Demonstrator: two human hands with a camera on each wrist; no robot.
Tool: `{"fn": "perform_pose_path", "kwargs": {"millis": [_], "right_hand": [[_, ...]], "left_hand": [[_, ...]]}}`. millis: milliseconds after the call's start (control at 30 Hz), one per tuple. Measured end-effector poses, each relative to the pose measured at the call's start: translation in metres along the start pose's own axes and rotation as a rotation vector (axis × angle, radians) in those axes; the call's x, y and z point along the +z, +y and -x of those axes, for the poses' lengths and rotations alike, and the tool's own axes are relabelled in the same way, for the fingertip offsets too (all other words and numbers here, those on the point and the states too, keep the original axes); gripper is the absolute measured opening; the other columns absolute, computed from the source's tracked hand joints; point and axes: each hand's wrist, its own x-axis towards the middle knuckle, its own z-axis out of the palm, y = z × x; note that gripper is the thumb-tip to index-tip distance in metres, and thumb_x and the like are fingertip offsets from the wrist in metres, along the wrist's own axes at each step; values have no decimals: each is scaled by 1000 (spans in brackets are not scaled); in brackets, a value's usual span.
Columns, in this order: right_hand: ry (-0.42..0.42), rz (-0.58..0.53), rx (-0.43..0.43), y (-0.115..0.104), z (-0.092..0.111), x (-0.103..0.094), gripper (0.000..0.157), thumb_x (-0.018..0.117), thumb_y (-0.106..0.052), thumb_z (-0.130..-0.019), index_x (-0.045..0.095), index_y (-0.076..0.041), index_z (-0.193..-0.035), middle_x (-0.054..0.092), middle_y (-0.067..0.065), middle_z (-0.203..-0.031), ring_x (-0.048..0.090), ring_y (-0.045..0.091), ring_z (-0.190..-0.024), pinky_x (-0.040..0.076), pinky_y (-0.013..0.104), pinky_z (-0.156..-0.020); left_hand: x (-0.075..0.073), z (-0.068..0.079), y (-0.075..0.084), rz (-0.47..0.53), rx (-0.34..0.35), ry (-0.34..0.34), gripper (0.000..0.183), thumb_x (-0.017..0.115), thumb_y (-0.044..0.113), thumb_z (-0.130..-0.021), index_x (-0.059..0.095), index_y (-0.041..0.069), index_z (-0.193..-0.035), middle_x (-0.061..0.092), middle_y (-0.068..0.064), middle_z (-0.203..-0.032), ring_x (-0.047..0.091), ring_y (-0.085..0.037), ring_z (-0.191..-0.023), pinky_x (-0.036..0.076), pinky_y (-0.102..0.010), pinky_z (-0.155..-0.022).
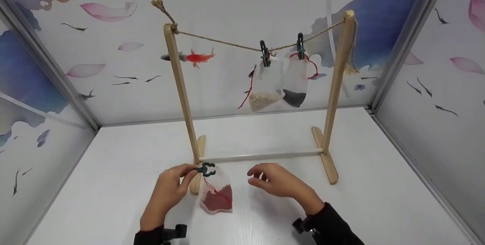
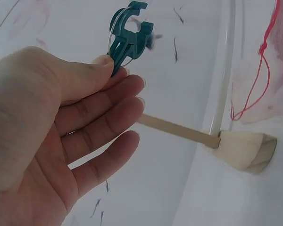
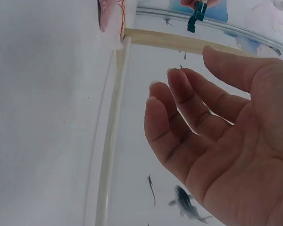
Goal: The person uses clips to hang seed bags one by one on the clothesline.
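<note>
Between thumb and forefinger my left hand (image 1: 172, 186) pinches a dark green clothespin (image 2: 127, 35), its round jaws spread outward. In the head view the clothespin overlaps the top of a sheer drawstring bag (image 1: 218, 197) with dark red contents and a red cord. That bag lies on the table near the rack's left foot. My right hand (image 1: 278, 180) holds nothing; its fingers are loosely bent, to the right of the bag. On the rope (image 1: 223, 43) hang two more sheer bags, one with pale grains (image 1: 263, 101) and one with black contents (image 1: 294, 98), each under a green clip.
A wooden rack has a left post (image 1: 182, 93), a right post (image 1: 337, 89) and a white crossbar (image 1: 261, 156) low between them. Its right foot (image 1: 327, 165) reaches forward on the white table (image 1: 379, 199). Printed panels (image 1: 235, 10) enclose the back and sides.
</note>
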Motion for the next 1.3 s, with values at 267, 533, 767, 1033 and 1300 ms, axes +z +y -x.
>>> {"fn": "perform_pose_path", "kwargs": {"millis": [267, 533, 767, 1033, 1300], "right_hand": [[-29, -74, 118, 9, -39, 29, 23, 67, -16, -98, 72, 2, -112, 70, 2, -95, 65, 15, -84, 52, 32, -78], [-44, -140, 310, 7, -65, 50, 33, 75, -14, -92, 67, 6, -117, 70, 6, -96, 64, 13, -79, 54, 31, -71], [-16, -111, 397, -3, -78, 59, 37, 82, -17, -87, 67, 5, -114, 69, 8, -92, 64, 17, -78, 54, 35, -76], [65, -34, 378, -3, -82, 68, 22, 84, -12, -82, 72, 2, -95, 70, 6, -86, 65, 20, -82, 54, 35, -76], [31, -21, 376, -4, -85, 73, 31, 87, -21, -81, 69, -1, -97, 66, 4, -88, 60, 20, -83, 51, 37, -78]], "left_hand": [[-2, 3, -21, 23, -145, -66, 7, 70, 10, -96, 77, 10, -99, 75, 3, -90, 71, -18, -87, 56, -44, -79], [1, 4, -27, 30, -200, -120, 7, 69, 10, -97, 76, 9, -99, 74, -1, -89, 62, -12, -77, 48, -36, -69], [0, 4, -26, 15, -228, -139, 7, 67, 9, -98, 74, 8, -101, 73, -3, -90, 57, -13, -76, 46, -36, -69], [-1, 5, -26, 3, -218, -136, 7, 67, 10, -98, 74, 9, -101, 71, -1, -87, 55, -12, -73, 45, -33, -65], [-1, 6, -29, -19, -210, -133, 7, 68, 11, -98, 74, 10, -102, 70, 4, -88, 56, -11, -75, 46, -34, -67]]}}
